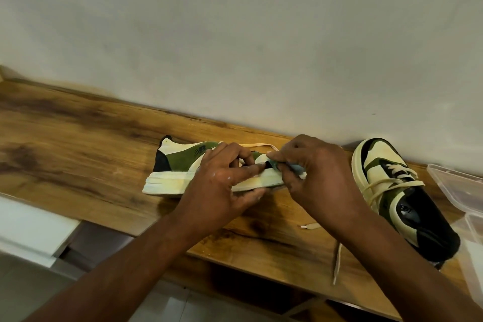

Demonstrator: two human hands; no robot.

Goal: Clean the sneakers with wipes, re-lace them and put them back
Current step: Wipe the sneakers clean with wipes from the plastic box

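Observation:
A green, cream and black sneaker (180, 165) lies side-on on the wooden table (78, 138), heel to the left. My left hand (222, 185) grips its middle, fingers over the upper and thumb under the sole. My right hand (313, 172) pinches a pale blue wipe (292, 166) against the toe end of that shoe. A cream lace (256, 146) trails behind the shoe. The second sneaker (400, 196) stands to the right, toe towards the wall, its laces loose and one lace end (337, 264) hanging over the table's front edge.
A clear plastic container (454, 185) and its lid (474, 256) sit at the far right edge. A plain wall rises directly behind the table. A white surface (28, 227) lies lower left below the table edge.

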